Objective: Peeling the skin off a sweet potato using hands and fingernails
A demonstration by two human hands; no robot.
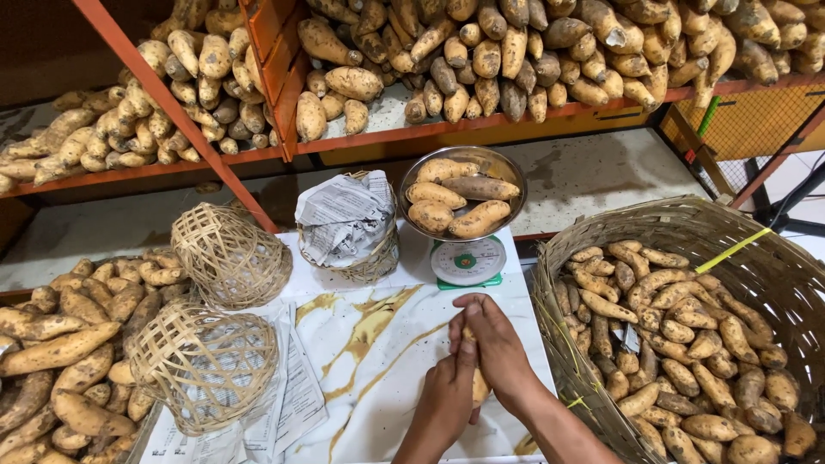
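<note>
**Two hands clasp one sweet potato over a marbled counter**

At the lower centre of the frame, the left hand (pixel 449 388) and the right hand (pixel 491 342) close together around a single sweet potato (pixel 479 387). The fingers of both hands are curled shut on it, hiding most of it; only a pale yellow-brown strip shows between them. It is held just above the counter (pixel 369 344), which has a white and gold marbled surface.

The tuber looks firm and stiff, fairly dense for its size, with dry, dusty skin that should give good friction. It is probably best gripped around its thick middle, since the tapered ends could snap.

At lower left, two small woven baskets (pixel 204 365) lie tipped over beside a heap of potatoes (pixel 60 352). At lower right, a large wicker basket (pixel 687 225) holds many more.

Further back, at mid-frame, a paper-lined basket (pixel 348 228) stands next to a green scale (pixel 468 262), whose metal bowl (pixel 503 165) carries several potatoes.

Along the top of the frame, orange shelves (pixel 387 137) are piled with more.
</note>
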